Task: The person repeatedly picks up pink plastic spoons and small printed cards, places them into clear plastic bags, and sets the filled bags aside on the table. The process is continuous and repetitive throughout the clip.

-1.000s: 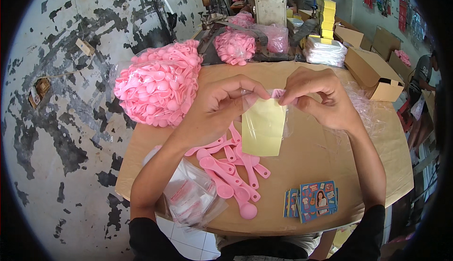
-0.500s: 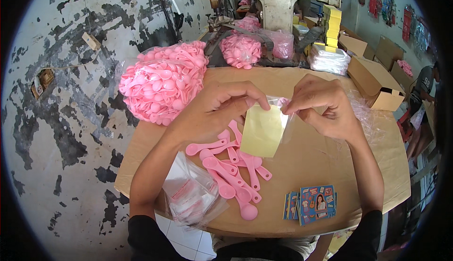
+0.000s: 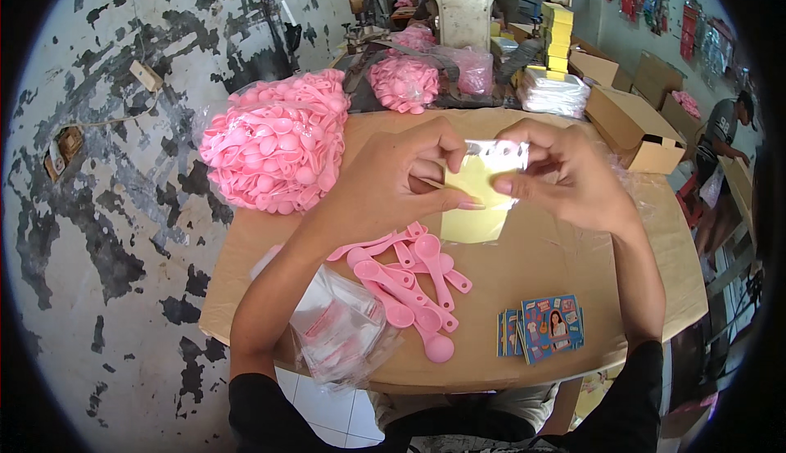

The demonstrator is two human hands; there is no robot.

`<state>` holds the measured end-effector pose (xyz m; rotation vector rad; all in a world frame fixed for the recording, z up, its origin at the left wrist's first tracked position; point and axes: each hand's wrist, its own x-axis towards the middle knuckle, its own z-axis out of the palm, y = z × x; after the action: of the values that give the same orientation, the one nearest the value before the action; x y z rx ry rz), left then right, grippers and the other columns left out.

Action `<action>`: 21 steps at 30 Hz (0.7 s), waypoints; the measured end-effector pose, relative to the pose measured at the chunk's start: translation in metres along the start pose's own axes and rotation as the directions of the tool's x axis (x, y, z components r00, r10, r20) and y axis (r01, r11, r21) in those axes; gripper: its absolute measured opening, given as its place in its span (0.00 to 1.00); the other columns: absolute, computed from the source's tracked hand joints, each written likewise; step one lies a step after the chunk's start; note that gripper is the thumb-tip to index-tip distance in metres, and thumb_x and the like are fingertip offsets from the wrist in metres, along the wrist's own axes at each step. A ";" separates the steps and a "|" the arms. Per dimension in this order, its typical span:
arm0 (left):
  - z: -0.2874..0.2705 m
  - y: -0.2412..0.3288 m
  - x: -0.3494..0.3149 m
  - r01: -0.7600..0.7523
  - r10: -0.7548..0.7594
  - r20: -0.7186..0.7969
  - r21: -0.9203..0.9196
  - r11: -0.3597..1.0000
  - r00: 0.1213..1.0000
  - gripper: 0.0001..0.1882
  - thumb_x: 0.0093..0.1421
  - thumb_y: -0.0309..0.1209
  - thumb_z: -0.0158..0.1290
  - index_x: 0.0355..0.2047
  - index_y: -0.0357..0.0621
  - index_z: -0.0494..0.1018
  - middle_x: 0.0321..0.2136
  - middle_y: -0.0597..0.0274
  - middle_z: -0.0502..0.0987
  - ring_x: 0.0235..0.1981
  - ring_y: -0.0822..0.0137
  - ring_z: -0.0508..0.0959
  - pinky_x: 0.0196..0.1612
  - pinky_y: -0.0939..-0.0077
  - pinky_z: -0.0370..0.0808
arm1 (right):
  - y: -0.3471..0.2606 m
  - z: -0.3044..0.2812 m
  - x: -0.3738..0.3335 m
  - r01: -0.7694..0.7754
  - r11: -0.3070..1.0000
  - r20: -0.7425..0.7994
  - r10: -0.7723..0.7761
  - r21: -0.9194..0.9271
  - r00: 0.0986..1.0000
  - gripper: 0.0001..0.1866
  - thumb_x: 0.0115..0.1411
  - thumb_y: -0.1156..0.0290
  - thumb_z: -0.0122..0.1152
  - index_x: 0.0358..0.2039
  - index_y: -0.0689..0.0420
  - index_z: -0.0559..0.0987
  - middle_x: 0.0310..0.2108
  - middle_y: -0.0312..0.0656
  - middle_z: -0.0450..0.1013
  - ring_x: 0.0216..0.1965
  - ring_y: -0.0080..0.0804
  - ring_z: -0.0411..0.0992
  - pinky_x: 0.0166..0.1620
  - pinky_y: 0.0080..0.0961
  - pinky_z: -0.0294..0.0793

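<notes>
A small clear plastic bag (image 3: 506, 153) with a pale yellow card (image 3: 475, 225) inside hangs upright over the table. My left hand (image 3: 389, 176) pinches its left side, thumb lying across the card's face. From the right, my right hand (image 3: 566, 176) grips the other edge near the shiny top, thumb pressed on the front. Below them lies a loose heap of pink measuring spoons (image 3: 397, 312), and left of it a pile of flat clear bags (image 3: 332, 318). A small stack of printed blue cards (image 3: 553, 328) lies near the right front edge.
A large bag of pink spoons (image 3: 278, 142) stands at the back left, a smaller one (image 3: 404, 84) farther back. Behind the brown-covered table (image 3: 565, 269) stands a metal machine frame (image 3: 463, 2). Cartons (image 3: 630, 125) and yellow stacked boxes (image 3: 557, 39) are back right; another person (image 3: 720, 138) is beyond.
Both hands have shifted their grip from the bag's top corners to its sides, with the thumbs now on the front. The bag and card sit slightly higher in view.
</notes>
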<state>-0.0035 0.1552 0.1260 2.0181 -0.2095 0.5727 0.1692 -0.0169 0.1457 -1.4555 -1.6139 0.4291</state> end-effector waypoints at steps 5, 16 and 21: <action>-0.025 0.028 -0.007 -0.285 0.318 -0.043 0.341 0.896 0.947 0.14 0.56 0.17 0.54 0.43 0.39 0.70 0.41 0.52 0.77 0.37 0.68 0.80 0.40 0.76 0.76 | -0.020 -0.049 -0.074 -0.059 0.976 -0.232 0.010 -0.207 0.973 0.26 0.46 0.60 0.74 0.41 0.61 0.75 0.31 0.36 0.74 0.33 0.23 0.72 0.36 0.20 0.70; -0.108 0.020 -0.142 0.212 -0.443 0.236 0.629 0.748 0.865 0.45 0.39 0.38 0.72 0.58 0.41 0.65 0.59 0.43 0.64 0.63 0.48 0.60 0.63 0.57 0.57 | 0.000 -0.121 -0.439 -0.896 0.421 -0.479 0.764 -0.138 0.433 0.30 0.51 0.70 0.65 0.55 0.57 0.68 0.43 0.40 0.69 0.43 0.27 0.68 0.47 0.29 0.70; -0.091 -0.004 -0.209 0.308 -0.590 0.165 0.725 0.616 0.790 0.66 0.27 0.54 0.72 0.66 0.46 0.52 0.68 0.42 0.42 0.69 0.43 0.39 0.67 0.48 0.40 | -0.030 -0.096 -0.286 -0.644 0.686 -0.288 0.576 -0.338 0.765 0.21 0.58 0.63 0.59 0.48 0.60 0.71 0.40 0.42 0.71 0.41 0.31 0.70 0.48 0.30 0.68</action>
<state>-0.2126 0.2169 0.0596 2.7526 0.3491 -0.1511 0.2001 -0.3169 0.1117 -2.3209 -1.0785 0.3263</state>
